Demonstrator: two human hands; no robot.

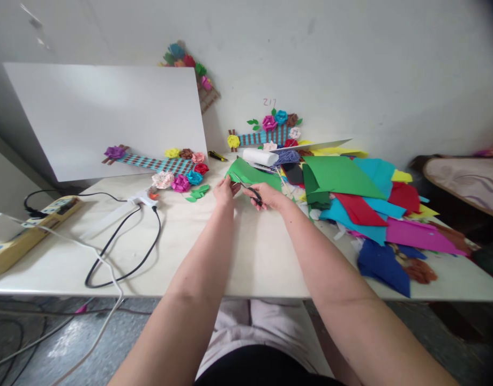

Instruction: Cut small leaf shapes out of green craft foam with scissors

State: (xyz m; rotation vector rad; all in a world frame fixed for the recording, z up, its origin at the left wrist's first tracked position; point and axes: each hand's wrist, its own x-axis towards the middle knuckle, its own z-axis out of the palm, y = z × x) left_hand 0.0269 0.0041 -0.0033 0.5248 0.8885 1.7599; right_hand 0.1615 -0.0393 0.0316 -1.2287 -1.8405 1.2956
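A green paper sheet (250, 172) lies at the middle of the white table (230, 252). My left hand (224, 191) pinches its near left edge. My right hand (267, 196) is closed on black-handled scissors (248, 188), whose blades point left into the green sheet's edge, right beside my left fingers. Small cut green leaf shapes (199, 193) lie just left of my left hand.
A heap of coloured paper sheets (371, 209) covers the table's right side. Paper-flower decorations (178, 171) lean against a white board (105, 112) at the back left, another (270, 131) against the wall. A glue gun (150, 198), its black cable (121, 252) and a power strip (25, 228) lie left.
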